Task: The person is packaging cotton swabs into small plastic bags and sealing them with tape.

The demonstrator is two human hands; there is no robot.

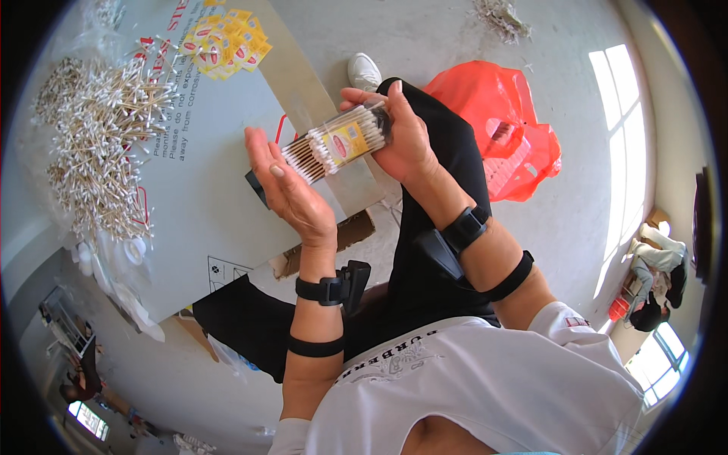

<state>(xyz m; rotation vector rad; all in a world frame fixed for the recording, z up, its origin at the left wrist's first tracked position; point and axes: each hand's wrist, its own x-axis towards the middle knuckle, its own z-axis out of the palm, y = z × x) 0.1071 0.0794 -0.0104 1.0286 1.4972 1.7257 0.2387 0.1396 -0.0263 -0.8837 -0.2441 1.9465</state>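
Note:
Above the table's near edge, a clear plastic packet of cotton swabs [337, 142] is held tilted, with a yellow label card inside it. My right hand [408, 140] grips its right end, the thumb on the near side and the fingers behind. My left hand [296, 193] is at the packet's left end, palm turned toward it, fingers stretched out and apart. Whether the left palm touches the packet I cannot tell. A large heap of loose cotton swabs [102, 129] lies on the table [220, 144] at the left. Several yellow label cards [227, 47] are spread out at the far side.
A red plastic bag [497, 129] sits on the floor to the right, beside my leg. Clear plastic wrapping [125, 280] hangs at the table's left edge. Under the near edge is a piece of brown cardboard [334, 241]. A pale scrap pile [502, 19] lies farther off on the floor.

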